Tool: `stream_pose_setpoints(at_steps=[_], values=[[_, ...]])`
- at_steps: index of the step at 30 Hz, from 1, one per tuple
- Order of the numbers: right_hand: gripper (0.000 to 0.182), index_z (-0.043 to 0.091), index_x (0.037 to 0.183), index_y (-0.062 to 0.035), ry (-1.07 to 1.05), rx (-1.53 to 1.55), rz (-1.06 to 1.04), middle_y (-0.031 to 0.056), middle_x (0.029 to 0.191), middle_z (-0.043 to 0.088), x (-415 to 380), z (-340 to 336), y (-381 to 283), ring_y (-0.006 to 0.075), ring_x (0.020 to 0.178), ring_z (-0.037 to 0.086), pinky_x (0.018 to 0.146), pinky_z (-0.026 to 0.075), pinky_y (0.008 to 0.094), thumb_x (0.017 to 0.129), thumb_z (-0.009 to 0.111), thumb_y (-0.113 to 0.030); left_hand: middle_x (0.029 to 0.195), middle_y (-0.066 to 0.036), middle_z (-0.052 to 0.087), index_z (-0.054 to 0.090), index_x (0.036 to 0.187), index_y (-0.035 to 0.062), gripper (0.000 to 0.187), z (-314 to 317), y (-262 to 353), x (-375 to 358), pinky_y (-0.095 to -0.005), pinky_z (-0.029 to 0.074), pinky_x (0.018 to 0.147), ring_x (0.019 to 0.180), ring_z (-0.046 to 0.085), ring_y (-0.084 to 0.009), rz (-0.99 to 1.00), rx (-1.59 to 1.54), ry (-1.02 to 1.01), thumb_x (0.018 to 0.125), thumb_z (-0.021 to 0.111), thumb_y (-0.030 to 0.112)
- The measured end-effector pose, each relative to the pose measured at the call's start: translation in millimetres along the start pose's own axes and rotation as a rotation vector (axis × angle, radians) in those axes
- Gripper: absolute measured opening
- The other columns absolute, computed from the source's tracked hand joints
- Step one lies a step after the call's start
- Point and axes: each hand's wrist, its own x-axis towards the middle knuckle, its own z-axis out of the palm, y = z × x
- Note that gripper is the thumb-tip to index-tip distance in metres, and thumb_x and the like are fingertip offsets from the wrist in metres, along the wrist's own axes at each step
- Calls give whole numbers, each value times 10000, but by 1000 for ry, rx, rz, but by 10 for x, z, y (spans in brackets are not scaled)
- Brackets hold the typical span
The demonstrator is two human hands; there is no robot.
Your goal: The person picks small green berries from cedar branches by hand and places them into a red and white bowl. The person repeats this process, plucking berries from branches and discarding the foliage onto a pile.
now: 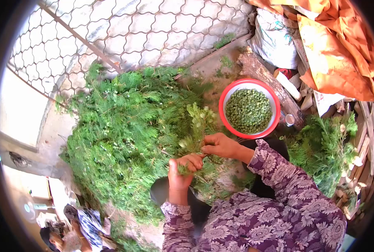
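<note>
Head view shows the leafy sprig (pixel 197 119) right at your grip, standing up from between your two hands and angled away from you over the edge of the cut greenery. Your right hand (pixel 222 145) pinches it between thumb and forefinger. Your left hand (pixel 182 170), just beside and nearer to you, has its fingers curled round the lower greenery, thumb raised.

The white sack (pixel 275 40) at the upper right carries faint bluish print, too blurred for you to read.

Just beyond your right wrist sits a red-rimmed basin (pixel 221 107), holding small green cones or berries (pixel 248 110), too small to tell which. A large heap of evergreen branches (pixel 124 130) spreads over the ground to your left and ahead, reaching the wire mesh (pixel 153 31). Right of the basin lie a log (pixel 275 86) and a small can (pixel 289 120), with an orange tarp (pixel 333 54) beyond and more cuttings (pixel 329 149) nearer you. Two people (pixel 75 229) are at the lower left.
</note>
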Motion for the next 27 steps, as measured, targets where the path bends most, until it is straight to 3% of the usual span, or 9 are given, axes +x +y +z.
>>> stream_pose_setpoints(at_steps=[3,5,6,9,14,17,21,24,27], values=[[217,594,845,-3,6,-289,-104,94,663,569,-235,-50,66,124,613,530,571,419,292,765,572,-203,635,-133,536,522,621,23,443,-17,-113,-221,-425,436,777,653,509,-273,-120,15,56,879,450,377],[232,592,859,-8,-13,-347,-74,110,662,562,-380,-17,98,129,614,529,580,423,303,755,576,-215,657,-87,584,592,645,2,260,44,-165,-308,-303,425,694,681,542,-181,-446,94,336,815,587,199],[187,581,851,-8,-40,-372,-25,66,673,550,-445,1,126,89,647,498,602,410,267,786,564,-183,692,-56,593,591,716,-1,146,153,-176,-311,-244,417,645,656,543,-131,-450,112,350,790,605,124],[154,581,883,-2,-96,-363,24,3,716,552,-542,-7,251,44,696,471,627,398,228,823,546,-140,743,-71,588,555,787,26,69,90,-426,-364,-327,500,651,649,578,-176,-425,264,363,797,596,80],[220,595,990,1,-141,21,85,-19,841,592,-513,-115,265,54,767,518,694,432,221,856,552,-169,812,-68,605,558,942,19,155,220,-338,-365,-344,498,673,664,576,-168,-437,-326,420,803,589,83],[230,597,987,-3,-177,26,79,-5,873,597,-489,-131,109,63,785,532,708,444,224,856,560,-189,865,-66,618,569,984,21,200,142,-345,-405,-333,493,698,722,584,-161,-479,-123,375,791,600,64],[225,601,988,-9,-245,103,75,-3,878,595,-314,-82,-119,63,777,531,695,444,223,853,563,-185,822,-28,633,640,876,20,122,221,-188,-241,-253,464,663,753,574,-108,-261,184,377,759,645,53],[239,598,996,-8,-324,-35,105,-4,875,587,-145,-54,-415,60,804,527,716,440,220,848,570,-194,874,-23,621,606,975,31,223,195,-75,-148,-240,446,714,779,563,-87,-35,241,374,758,648,65],[245,596,1006,-9,-436,-187,127,-2,867,577,100,39,-503,88,813,531,731,445,254,845,570,-192,916,-41,617,586,1016,52,260,74,62,45,-260,455,726,809,566,-94,-32,431,277,761,641,60]])
